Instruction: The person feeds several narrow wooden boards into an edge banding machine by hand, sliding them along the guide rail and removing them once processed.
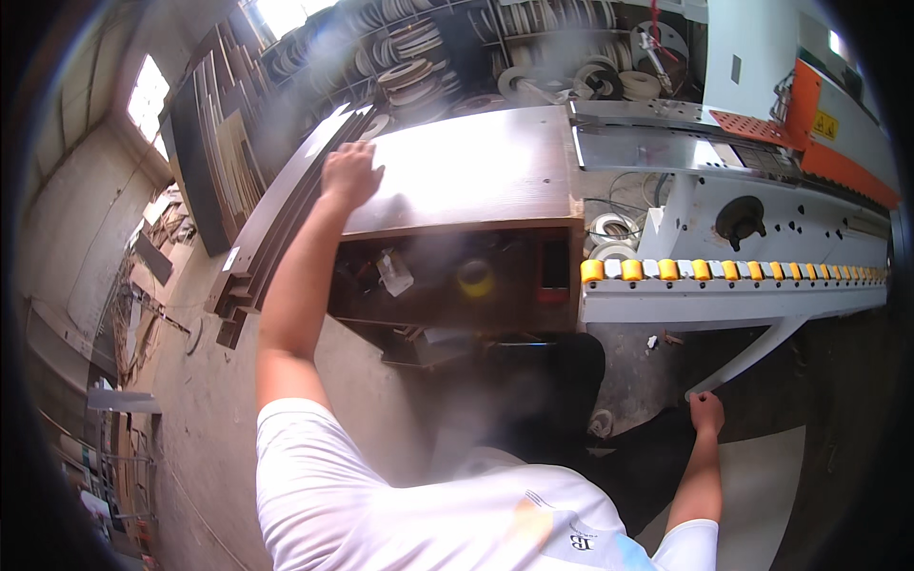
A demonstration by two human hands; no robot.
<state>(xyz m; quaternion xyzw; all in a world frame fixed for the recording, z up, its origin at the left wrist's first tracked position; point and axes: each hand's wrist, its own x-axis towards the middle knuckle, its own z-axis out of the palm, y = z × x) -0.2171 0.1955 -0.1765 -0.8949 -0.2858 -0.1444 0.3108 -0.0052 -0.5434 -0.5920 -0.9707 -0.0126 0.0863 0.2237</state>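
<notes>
Brown bench (466,195), rolls (411,84) bhnd, gry flr (205,390)

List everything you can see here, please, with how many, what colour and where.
Wooden cabinet: one, brown, centre
Round item: one, yellow, inside the cabinet
Wrapper: one, whitish, inside the cabinet
Stacked boards: several, brown, left of the cabinet
Machine: one, white and orange, upper right
Roller rail: one, white with many yellow rollers, right
Rail leg: one, pale, below the rail
Rolls: many, mostly pale and grey, back
Leaning panels: several, dark and tan, upper left
Windows: at least two, bright white, upper left
Shirt: one, white, bottom
Left hand: one, bare, by the cabinet top and boards
Right hand: one, bare, near the rail leg
</notes>
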